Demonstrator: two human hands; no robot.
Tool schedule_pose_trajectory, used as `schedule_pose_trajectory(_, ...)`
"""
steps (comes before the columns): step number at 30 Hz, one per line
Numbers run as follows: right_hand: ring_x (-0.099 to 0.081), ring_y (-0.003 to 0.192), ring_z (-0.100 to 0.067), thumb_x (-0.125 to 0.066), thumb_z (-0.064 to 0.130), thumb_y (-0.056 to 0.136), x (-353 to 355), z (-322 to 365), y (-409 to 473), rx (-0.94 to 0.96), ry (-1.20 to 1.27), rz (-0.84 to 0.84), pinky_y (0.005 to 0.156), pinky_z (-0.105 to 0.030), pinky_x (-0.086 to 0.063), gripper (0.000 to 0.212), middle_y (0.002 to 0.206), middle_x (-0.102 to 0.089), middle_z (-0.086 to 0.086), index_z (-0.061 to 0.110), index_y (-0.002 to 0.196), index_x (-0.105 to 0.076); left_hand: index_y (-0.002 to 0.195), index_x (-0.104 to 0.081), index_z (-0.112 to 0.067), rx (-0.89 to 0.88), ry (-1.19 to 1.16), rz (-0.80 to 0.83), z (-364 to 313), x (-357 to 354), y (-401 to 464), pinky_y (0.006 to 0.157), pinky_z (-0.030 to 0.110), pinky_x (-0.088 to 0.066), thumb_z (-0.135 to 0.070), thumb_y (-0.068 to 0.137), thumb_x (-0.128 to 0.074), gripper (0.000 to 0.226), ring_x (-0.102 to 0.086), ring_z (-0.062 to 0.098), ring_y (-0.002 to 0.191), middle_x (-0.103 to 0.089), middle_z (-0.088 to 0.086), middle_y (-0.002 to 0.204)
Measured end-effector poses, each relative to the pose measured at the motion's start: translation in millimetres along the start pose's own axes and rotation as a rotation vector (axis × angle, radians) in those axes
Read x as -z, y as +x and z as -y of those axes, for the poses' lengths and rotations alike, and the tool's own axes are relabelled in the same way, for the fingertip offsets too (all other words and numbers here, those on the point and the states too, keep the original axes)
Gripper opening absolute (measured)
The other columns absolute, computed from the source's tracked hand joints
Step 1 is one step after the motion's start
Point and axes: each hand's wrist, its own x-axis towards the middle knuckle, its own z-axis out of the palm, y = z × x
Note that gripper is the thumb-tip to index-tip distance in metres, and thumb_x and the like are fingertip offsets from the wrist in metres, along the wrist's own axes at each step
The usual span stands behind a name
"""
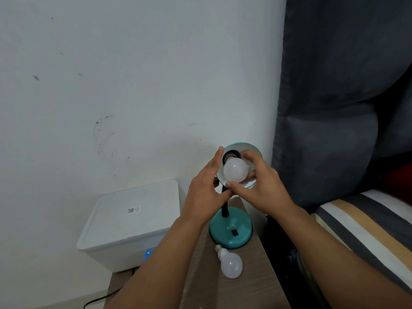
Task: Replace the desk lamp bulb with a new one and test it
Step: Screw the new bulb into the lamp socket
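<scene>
Spare bulb [231, 263] lies before lamp base [231, 228].

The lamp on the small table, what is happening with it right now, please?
A person is changing its bulb. The left hand steadies the teal lamp shade, tilted up toward the camera, while the right hand grips the white bulb sitting at the socket. A second bulb lies loose on the wooden table beside the lamp base. The lamp is unlit.
</scene>
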Motion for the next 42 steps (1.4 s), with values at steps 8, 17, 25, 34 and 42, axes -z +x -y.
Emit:
schedule_pose_trajectory(8,-0.065,0.094,-0.005,-0.079,0.047,0.076,-3.4,-3.4,3.0,-0.079,-0.048,-0.039,0.082,-0.031,-0.056,0.064,0.122,-0.060,0.011,0.032,0.128,-0.045,0.154,-0.015,-0.055,0.000,0.043,0.000,1.0,-0.5,0.2,0.091,0.023,-0.055,-0.034,0.080,-0.084,0.104,-0.063,0.006,0.106,-0.059,-0.015,0.135)
schedule_pose_trajectory(17,-0.059,0.109,-0.009,-0.077,0.035,0.078,-2.5,-2.7,2.2,0.047,-0.049,-0.031,0.090,-0.036,-0.054,0.061,0.128,-0.056,0.014,0.032,0.132,-0.050,0.153,-0.016,-0.056,-0.007,0.012,-0.002,1.8,0.4,-0.5,0.091,0.025,-0.055,-0.030,0.080,-0.085,0.104,-0.062,0.005,0.108,-0.058,-0.015,0.135)
schedule_pose_trajectory(25,-0.059,0.110,-0.006,-0.079,0.035,0.077,-3.2,0.3,0.9,0.062,-0.027,-0.024,0.091,-0.029,-0.053,0.071,0.133,-0.052,0.019,0.035,0.137,-0.043,0.156,-0.017,-0.051,0.000,-0.005,-0.002,0.9,-0.4,-1.5,0.092,0.026,-0.055,-0.028,0.082,-0.083,0.102,-0.060,0.004,0.112,-0.057,-0.013,0.139)
schedule_pose_trajectory(34,-0.063,0.092,-0.008,-0.078,0.052,0.076,-6.5,-0.5,2.9,-0.068,-0.098,-0.061,0.077,-0.026,-0.054,0.063,0.119,-0.056,0.011,0.031,0.124,-0.044,0.156,-0.016,-0.050,0.012,0.031,0.004,-0.6,-1.3,-1.6,0.093,0.029,-0.055,-0.034,0.082,-0.083,0.101,-0.060,0.006,0.114,-0.057,-0.011,0.139)
schedule_pose_trajectory(42,-0.063,0.087,-0.008,-0.075,0.063,0.071,-11.0,2.2,2.8,-0.162,-0.102,-0.087,0.069,-0.030,-0.056,0.061,0.106,-0.059,0.009,0.030,0.111,-0.043,0.155,-0.014,-0.053,0.028,0.055,0.001,-2.0,-2.3,-2.4,0.094,0.022,-0.052,-0.034,0.082,-0.082,0.102,-0.059,0.006,0.112,-0.057,-0.007,0.140)
